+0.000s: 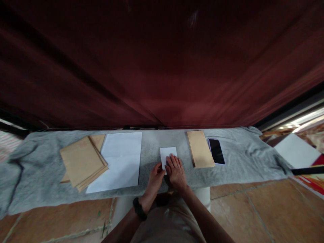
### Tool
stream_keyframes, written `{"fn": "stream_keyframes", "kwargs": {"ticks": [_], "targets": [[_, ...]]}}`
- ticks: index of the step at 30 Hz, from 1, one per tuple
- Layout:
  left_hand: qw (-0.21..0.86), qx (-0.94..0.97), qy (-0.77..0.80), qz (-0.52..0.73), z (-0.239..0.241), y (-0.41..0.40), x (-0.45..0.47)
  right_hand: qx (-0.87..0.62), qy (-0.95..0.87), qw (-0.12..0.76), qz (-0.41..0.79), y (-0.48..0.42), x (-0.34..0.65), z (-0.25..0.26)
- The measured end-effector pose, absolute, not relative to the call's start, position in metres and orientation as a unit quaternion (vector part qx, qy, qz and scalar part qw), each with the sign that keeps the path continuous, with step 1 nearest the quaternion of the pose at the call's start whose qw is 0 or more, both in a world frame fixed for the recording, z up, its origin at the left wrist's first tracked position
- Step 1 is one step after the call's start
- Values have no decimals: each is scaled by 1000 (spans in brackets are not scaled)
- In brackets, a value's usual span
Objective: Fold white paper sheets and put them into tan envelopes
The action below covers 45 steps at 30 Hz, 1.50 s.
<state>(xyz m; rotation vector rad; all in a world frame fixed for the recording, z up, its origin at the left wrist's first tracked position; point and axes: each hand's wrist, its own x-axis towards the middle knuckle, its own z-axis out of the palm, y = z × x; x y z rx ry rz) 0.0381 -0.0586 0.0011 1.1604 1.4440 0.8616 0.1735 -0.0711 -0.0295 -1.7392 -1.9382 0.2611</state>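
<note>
A small white rectangle of folded paper [167, 151] lies on the grey cloth in front of me. My right hand [176, 173] rests flat on its right part, fingers stretched out. At its lower left edge, my left hand [156, 177] pinches the paper between thumb and bent fingers; a dark band circles that wrist. To the left is a stack of large white sheets [124, 158], partly under a pile of brown envelopes [82, 158]. On the right lies a neat stack of narrow brown envelopes [200, 150].
A phone [216, 151] with a dark screen lies beside the right envelope stack. Grey cloth [243, 155] covers the narrow bench. Behind it hangs a dark red curtain [162, 74]. Tiled floor [235, 206] shows along the front edge. A white panel [297, 151] stands at far right.
</note>
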Motion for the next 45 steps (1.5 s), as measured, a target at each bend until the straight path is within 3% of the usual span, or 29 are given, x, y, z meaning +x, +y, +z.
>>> {"fn": "stream_keyframes", "kwargs": {"ticks": [3,6,9,11,18,25,32,35,39,45], "targets": [[422,601,598,321,26,-57,44,-662,-599,385,233,-64,171,-8],[233,738,546,320,54,-65,49,-595,-433,532,418,-54,169,27],[81,832,465,291,73,-77,52,-529,-305,592,526,-46,169,50],[43,854,442,270,76,-84,52,-523,-251,598,553,-44,171,47],[53,857,463,219,20,-106,37,-587,-294,542,526,-59,189,-10],[65,843,489,214,-5,-102,30,-615,-384,485,489,-49,203,-18],[85,879,434,181,-13,-95,28,-728,-562,325,222,-72,201,-26],[95,893,398,189,-14,-98,37,-713,-604,323,151,-81,208,-23],[111,910,359,176,-14,-98,53,-638,-662,333,210,-77,219,-16],[122,914,359,147,-23,-100,58,-553,-787,216,169,-64,224,-17]]}}
